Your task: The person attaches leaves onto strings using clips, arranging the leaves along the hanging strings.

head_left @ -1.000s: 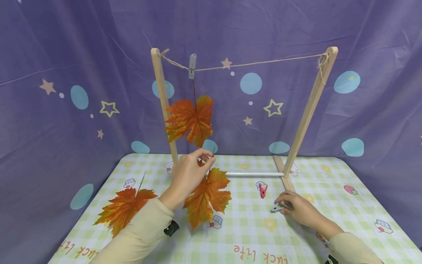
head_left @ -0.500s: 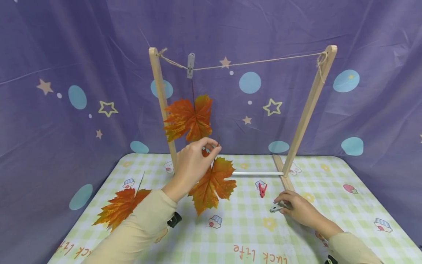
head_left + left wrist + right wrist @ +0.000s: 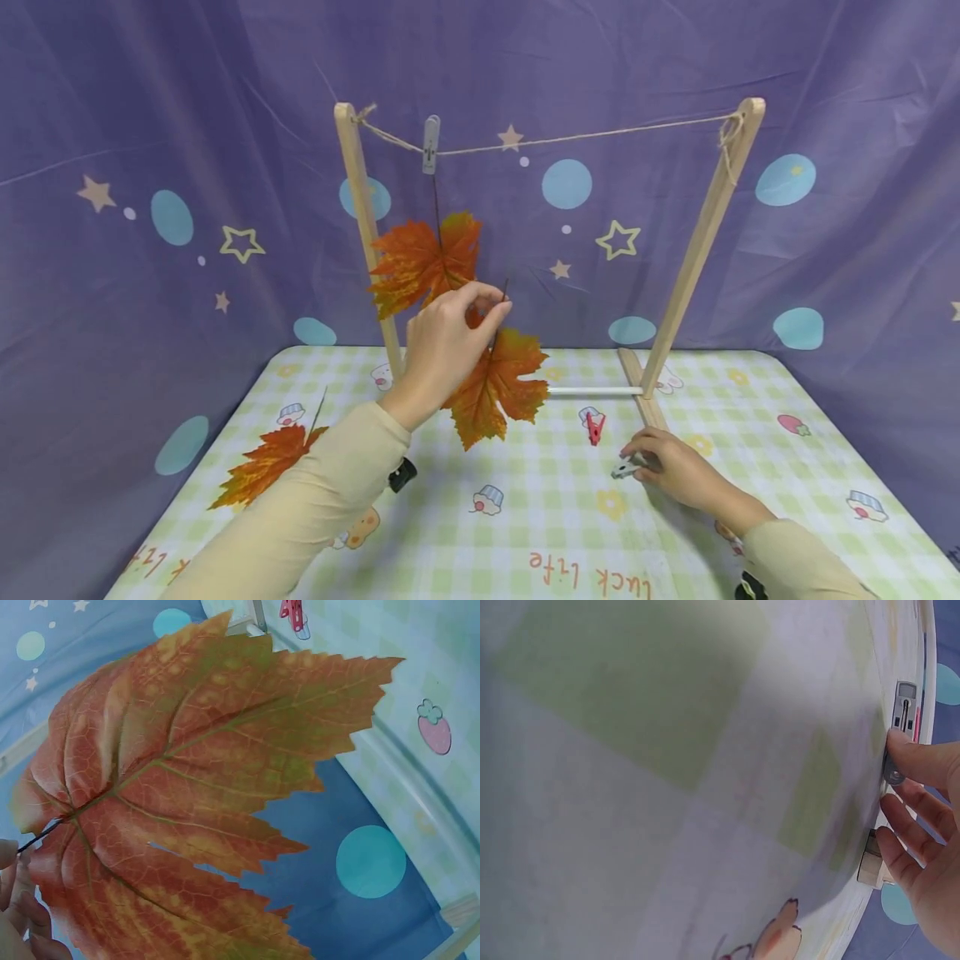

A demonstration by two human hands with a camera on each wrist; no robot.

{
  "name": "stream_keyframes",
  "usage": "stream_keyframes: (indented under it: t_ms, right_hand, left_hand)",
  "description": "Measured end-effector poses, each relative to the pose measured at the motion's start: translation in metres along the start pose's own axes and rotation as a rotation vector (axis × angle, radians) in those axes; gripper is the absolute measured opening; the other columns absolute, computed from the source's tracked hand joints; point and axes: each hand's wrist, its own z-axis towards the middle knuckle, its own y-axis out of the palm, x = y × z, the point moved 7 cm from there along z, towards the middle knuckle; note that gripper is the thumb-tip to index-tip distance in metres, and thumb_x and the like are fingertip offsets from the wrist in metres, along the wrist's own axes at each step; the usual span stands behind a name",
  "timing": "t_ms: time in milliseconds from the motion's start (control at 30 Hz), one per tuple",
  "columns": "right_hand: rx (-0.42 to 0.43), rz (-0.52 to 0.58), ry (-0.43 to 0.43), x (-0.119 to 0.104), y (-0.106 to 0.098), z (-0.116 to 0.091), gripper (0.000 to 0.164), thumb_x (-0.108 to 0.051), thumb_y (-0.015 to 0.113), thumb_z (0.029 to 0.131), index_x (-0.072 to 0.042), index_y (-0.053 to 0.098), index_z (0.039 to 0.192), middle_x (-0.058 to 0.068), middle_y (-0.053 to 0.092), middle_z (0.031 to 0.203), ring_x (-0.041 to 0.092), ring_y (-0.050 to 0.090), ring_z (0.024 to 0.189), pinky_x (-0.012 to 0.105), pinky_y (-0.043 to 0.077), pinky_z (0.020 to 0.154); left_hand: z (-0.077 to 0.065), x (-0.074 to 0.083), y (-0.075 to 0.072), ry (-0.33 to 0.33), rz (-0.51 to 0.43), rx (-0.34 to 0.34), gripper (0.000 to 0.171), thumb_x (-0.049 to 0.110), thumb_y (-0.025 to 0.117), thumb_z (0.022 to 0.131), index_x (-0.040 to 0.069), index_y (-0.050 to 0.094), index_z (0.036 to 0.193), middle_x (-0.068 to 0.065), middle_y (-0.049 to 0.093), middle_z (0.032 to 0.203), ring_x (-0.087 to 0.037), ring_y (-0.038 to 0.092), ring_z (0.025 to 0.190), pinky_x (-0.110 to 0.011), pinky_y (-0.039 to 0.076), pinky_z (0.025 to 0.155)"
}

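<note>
My left hand [image 3: 448, 342] pinches the thin dark stem of an orange-green maple leaf [image 3: 501, 390], which hangs below the fingers above the table. In the left wrist view this leaf [image 3: 172, 765] fills most of the picture. Low over the table at the right, my right hand [image 3: 678, 472] grips a grey clothespin [image 3: 624, 470] between thumb and fingers. The right wrist view has the clothespin [image 3: 905, 705] at its right edge. Behind the left hand, another maple leaf [image 3: 423, 258] hangs by its stem from a grey clothespin [image 3: 431, 146] clipped on a twine line [image 3: 577, 136].
The twine runs between two wooden posts, left [image 3: 363, 200] and right [image 3: 701, 233], joined low by a white rod [image 3: 596, 391]. A red clothespin [image 3: 595, 428] lies on the checked tablecloth [image 3: 555, 517]. A third leaf [image 3: 266, 467] lies at the left, partly behind the left sleeve.
My left hand has risen and moved slightly right with the leaf, now overlapping the hanging leaf's lower part. The right hand has stayed nearly in place with its clothespin.
</note>
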Motion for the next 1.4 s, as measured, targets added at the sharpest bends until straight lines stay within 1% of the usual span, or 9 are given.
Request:
stream_keyframes:
  t_ms: [133, 267, 467, 633, 867, 1133, 1267, 1333, 1400]
  right_hand:
    - [0.0, -0.006, -0.004, 0.0, 0.0, 0.0, 0.027, -0.002, 0.077, 0.084, -0.009, 0.07, 0.108, 0.005, 0.061, 0.113, 0.029, 0.064, 0.1, 0.037, 0.055, 0.084]
    - [0.012, -0.023, -0.016, -0.001, -0.001, -0.001, 0.026, -0.001, 0.077, 0.084, -0.009, 0.07, 0.108, 0.005, 0.061, 0.112, 0.029, 0.064, 0.1, 0.037, 0.055, 0.084]
    - [0.043, -0.071, -0.039, -0.003, -0.002, -0.002, 0.026, -0.003, 0.079, 0.082, -0.011, 0.069, 0.105, 0.002, 0.062, 0.11, 0.027, 0.064, 0.1, 0.037, 0.054, 0.085]
    - [0.076, -0.11, -0.055, -0.005, -0.002, -0.002, 0.024, -0.004, 0.079, 0.082, -0.012, 0.069, 0.103, -0.002, 0.063, 0.107, 0.023, 0.064, 0.098, 0.038, 0.054, 0.084]
    - [0.043, -0.073, 0.019, -0.002, -0.002, -0.001, 0.022, -0.009, 0.075, 0.087, -0.012, 0.067, 0.108, -0.003, 0.063, 0.106, 0.02, 0.064, 0.095, 0.038, 0.054, 0.082]
    - [0.012, -0.048, 0.078, 0.0, -0.003, -0.003, 0.025, -0.016, 0.074, 0.09, -0.015, 0.066, 0.114, -0.006, 0.063, 0.109, 0.013, 0.059, 0.091, 0.032, 0.052, 0.076]
    - [0.005, -0.026, 0.118, 0.002, -0.003, -0.003, 0.026, -0.017, 0.073, 0.091, -0.015, 0.066, 0.115, -0.006, 0.062, 0.105, 0.007, 0.054, 0.083, 0.028, 0.049, 0.07]
    - [0.011, -0.02, 0.134, 0.003, -0.003, -0.003, 0.026, -0.017, 0.073, 0.091, -0.014, 0.066, 0.116, -0.005, 0.062, 0.106, 0.007, 0.054, 0.082, 0.029, 0.05, 0.07]
    - [0.024, -0.02, 0.147, 0.003, -0.005, -0.003, 0.026, -0.017, 0.072, 0.091, -0.014, 0.066, 0.117, -0.004, 0.064, 0.108, 0.009, 0.057, 0.085, 0.032, 0.051, 0.073]
  left_hand:
    - [0.007, 0.007, -0.001, 0.041, -0.008, 0.019, 0.016, 0.036, 0.068, 0.096, 0.023, 0.072, 0.104, 0.011, 0.069, 0.089, -0.008, 0.044, 0.058, -0.032, 0.035, 0.048]
    - [0.015, 0.009, 0.001, 0.068, -0.008, 0.033, 0.016, 0.035, 0.068, 0.095, 0.022, 0.073, 0.104, 0.01, 0.07, 0.091, -0.008, 0.044, 0.058, -0.031, 0.034, 0.047]
    - [0.027, 0.008, 0.003, 0.102, 0.011, 0.062, 0.019, 0.036, 0.069, 0.095, 0.02, 0.073, 0.103, 0.007, 0.072, 0.092, -0.011, 0.041, 0.054, -0.031, 0.03, 0.045]
    - [0.035, 0.003, 0.004, 0.104, 0.026, 0.09, 0.02, 0.038, 0.068, 0.095, 0.02, 0.073, 0.102, 0.007, 0.071, 0.089, -0.013, 0.039, 0.052, -0.03, 0.028, 0.044]
    - [0.042, -0.003, 0.005, 0.084, 0.018, 0.122, 0.02, 0.038, 0.068, 0.095, 0.02, 0.073, 0.103, 0.007, 0.072, 0.092, -0.014, 0.044, 0.055, -0.032, 0.03, 0.045]
    - [0.051, -0.006, 0.005, 0.059, -0.017, 0.152, 0.023, 0.038, 0.066, 0.097, 0.018, 0.073, 0.107, 0.006, 0.072, 0.094, -0.015, 0.039, 0.052, -0.031, 0.028, 0.045]
    - [0.053, -0.005, 0.004, 0.055, -0.028, 0.156, 0.024, 0.038, 0.064, 0.097, 0.018, 0.072, 0.108, 0.006, 0.072, 0.094, -0.015, 0.037, 0.051, -0.032, 0.027, 0.045]
    - [0.054, -0.004, 0.004, 0.051, -0.033, 0.155, 0.025, 0.038, 0.064, 0.098, 0.018, 0.072, 0.109, 0.006, 0.072, 0.094, -0.015, 0.037, 0.051, -0.032, 0.027, 0.045]
    - [0.055, -0.004, 0.004, 0.044, -0.037, 0.153, 0.025, 0.04, 0.063, 0.098, 0.019, 0.072, 0.109, 0.007, 0.072, 0.094, -0.015, 0.037, 0.05, -0.032, 0.027, 0.045]
